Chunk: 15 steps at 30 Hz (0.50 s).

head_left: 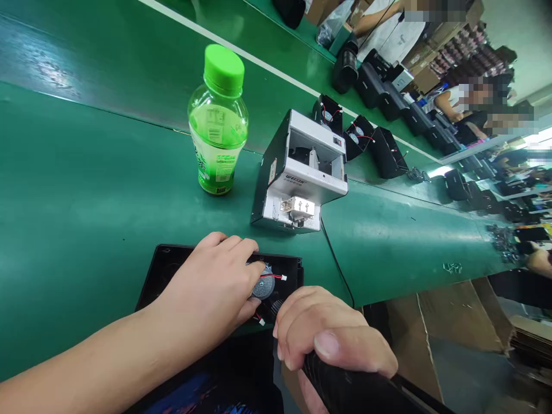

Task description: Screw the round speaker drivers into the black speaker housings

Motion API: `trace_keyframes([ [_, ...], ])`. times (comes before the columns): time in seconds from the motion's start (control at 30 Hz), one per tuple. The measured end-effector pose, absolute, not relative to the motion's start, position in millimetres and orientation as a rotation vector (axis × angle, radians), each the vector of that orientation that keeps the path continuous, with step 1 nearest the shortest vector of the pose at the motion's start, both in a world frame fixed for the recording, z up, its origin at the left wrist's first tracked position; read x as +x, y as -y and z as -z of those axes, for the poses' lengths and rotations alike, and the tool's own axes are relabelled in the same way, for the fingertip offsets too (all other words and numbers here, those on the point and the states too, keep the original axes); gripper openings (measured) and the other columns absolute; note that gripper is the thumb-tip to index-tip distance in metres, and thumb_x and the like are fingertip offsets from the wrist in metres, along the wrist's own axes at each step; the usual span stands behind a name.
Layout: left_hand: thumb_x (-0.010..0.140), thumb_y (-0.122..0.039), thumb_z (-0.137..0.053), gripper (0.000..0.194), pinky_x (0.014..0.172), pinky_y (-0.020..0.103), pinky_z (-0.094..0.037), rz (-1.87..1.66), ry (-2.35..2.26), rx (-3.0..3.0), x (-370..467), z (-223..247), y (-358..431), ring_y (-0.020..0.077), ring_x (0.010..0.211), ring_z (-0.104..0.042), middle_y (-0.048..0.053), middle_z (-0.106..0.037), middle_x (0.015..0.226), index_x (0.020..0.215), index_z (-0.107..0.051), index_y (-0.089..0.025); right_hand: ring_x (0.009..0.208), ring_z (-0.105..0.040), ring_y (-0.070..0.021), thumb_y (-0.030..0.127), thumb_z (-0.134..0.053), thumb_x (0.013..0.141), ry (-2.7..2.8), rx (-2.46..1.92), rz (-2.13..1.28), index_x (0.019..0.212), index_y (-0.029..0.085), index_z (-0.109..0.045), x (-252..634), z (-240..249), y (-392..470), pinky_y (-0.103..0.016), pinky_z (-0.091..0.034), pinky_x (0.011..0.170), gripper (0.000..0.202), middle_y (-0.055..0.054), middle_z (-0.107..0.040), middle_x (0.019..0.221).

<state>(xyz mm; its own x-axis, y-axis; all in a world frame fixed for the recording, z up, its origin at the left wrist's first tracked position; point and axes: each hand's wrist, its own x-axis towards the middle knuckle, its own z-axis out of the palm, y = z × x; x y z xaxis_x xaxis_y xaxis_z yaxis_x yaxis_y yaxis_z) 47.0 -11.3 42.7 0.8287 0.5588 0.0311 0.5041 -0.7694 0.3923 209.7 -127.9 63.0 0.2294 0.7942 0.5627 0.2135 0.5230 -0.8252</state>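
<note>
A black plastic housing (290, 268) lies on the green table near its front edge. Inside it sits a round grey speaker-like part (263, 287), with red and black wires ending in white plugs. My left hand (219, 270) rests over the housing, fingers bent round the round part's left side; what is under the fingers is hidden. Just right of it, my right hand (330, 333) is wrapped round a thick black tool handle (345, 382), thumb on top. The tool's front end is mostly hidden behind the fingers, near the housing's right end.
A green-capped bottle (219, 126) and a grey-and-black machine (302, 172) stand behind the housing. The machine's black cable (338, 259) runs to the table's front edge. Further back are black housings (388, 152), and people at the far side. Cardboard boxes (466, 313) are at the lower right.
</note>
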Motion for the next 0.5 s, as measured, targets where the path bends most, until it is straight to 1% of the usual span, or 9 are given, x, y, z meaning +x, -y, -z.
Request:
trace_keyframes([
  [0.07, 0.091, -0.033, -0.11, 0.03, 0.102, 0.056, -0.061, -0.128, -0.792, 2.639, 49, -46, 8, 0.0385, 0.122, -0.087, 0.013, -0.091, 0.14, 0.117, -0.097, -0.027, 0.056, -0.075, -0.0201, 0.027, -0.067, 0.126, 1.297, -1.042, -0.591, 0.118, 0.035, -0.092, 214, -68, 132, -0.038, -0.07, 0.064, 0.028, 0.004, -0.081, 0.071],
  [0.13, 0.092, -0.035, -0.112, 0.032, 0.103, 0.055, -0.059, -0.073, -0.784, 2.64, 51, -49, 5, 0.0383, 0.122, -0.086, 0.012, -0.091, 0.137, 0.119, -0.097, -0.028, 0.061, -0.079, -0.0221, 0.026, -0.06, 0.126, 1.233, -1.08, -0.685, 0.103, 0.032, -0.09, 219, -74, 136, -0.042, -0.071, 0.068, 0.039, 0.0, -0.083, 0.072],
  [0.2, 0.092, -0.037, -0.113, 0.032, 0.103, 0.054, -0.057, -0.062, -0.778, 2.637, 52, -50, 3, 0.0381, 0.12, -0.085, 0.011, -0.091, 0.131, 0.118, -0.096, -0.028, 0.062, -0.078, -0.0241, 0.028, -0.054, 0.128, 1.178, -1.114, -0.737, 0.098, 0.031, -0.09, 221, -77, 139, -0.044, -0.069, 0.068, 0.047, -0.002, -0.083, 0.072],
  [0.3, 0.091, -0.035, -0.113, 0.03, 0.102, 0.054, -0.056, -0.082, -0.781, 2.625, 52, -50, 2, 0.0381, 0.119, -0.085, 0.011, -0.09, 0.128, 0.113, -0.095, -0.027, 0.06, -0.075, -0.0251, 0.033, -0.055, 0.129, 1.177, -1.11, -0.748, 0.099, 0.031, -0.091, 221, -78, 139, -0.044, -0.066, 0.064, 0.047, -0.003, -0.083, 0.071],
  [0.37, 0.091, -0.034, -0.114, 0.032, 0.103, 0.055, -0.057, -0.07, -0.783, 2.615, 53, -50, 2, 0.039, 0.121, -0.085, 0.012, -0.091, 0.131, 0.116, -0.095, -0.026, 0.06, -0.075, -0.0248, 0.034, -0.055, 0.129, 1.195, -1.101, -0.74, 0.098, 0.031, -0.09, 220, -78, 137, -0.043, -0.065, 0.062, 0.047, -0.003, -0.082, 0.071],
  [0.5, 0.092, -0.035, -0.114, 0.034, 0.108, 0.057, -0.058, -0.02, -0.786, 2.606, 54, -49, 0, 0.0405, 0.127, -0.086, 0.013, -0.091, 0.137, 0.12, -0.097, -0.027, 0.057, -0.074, -0.0222, 0.036, -0.052, 0.132, 1.243, -1.113, -0.74, 0.084, 0.029, -0.083, 221, -79, 130, -0.038, -0.062, 0.06, 0.057, -0.001, -0.076, 0.064],
])
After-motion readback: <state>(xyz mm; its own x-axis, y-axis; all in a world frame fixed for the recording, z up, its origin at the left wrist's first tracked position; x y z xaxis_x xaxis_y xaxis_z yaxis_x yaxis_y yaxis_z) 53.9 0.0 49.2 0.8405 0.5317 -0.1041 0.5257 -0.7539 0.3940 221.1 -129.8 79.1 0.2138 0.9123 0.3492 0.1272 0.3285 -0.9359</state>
